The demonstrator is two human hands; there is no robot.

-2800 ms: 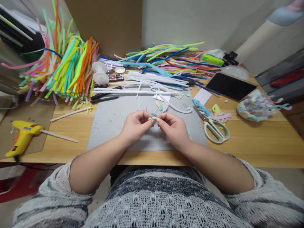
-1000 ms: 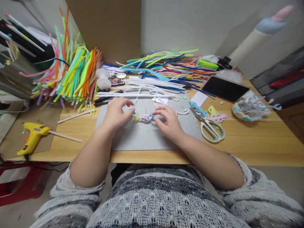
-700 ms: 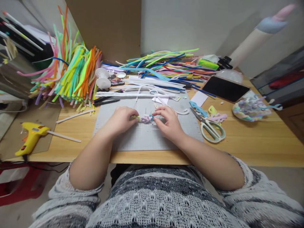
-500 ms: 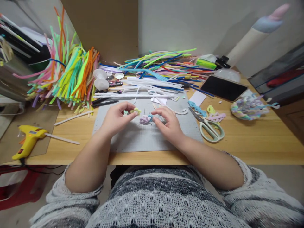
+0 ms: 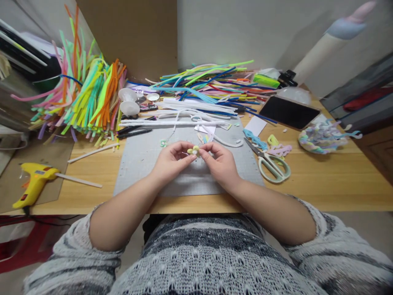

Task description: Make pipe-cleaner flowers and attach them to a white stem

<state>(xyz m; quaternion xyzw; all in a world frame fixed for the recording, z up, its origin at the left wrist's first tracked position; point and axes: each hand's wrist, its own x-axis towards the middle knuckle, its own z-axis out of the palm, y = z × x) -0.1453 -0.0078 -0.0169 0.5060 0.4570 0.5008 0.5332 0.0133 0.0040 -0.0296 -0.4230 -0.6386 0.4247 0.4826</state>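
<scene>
Between the fingertips of both hands is a small yellow pipe-cleaner flower with a whitish centre. My left hand pinches it from the left, and my right hand meets it from the right, thumb and forefinger closed on its edge. Both hands are just above the grey cutting mat. A small green flower lies on the mat beyond my left hand. Thin wire ends show faintly near the fingers. My hands hide the mat directly behind them.
Green-handled scissors lie right of the mat, near bent pipe-cleaner pieces and a phone. A yellow glue gun rests at the left. White pipe cleaners and a coloured pile lie at the back.
My left hand has moved right with the yellow flower, and my right hand now touches it too. The purple and blue flowers have gone out of sight. The green flower shows uncovered.
</scene>
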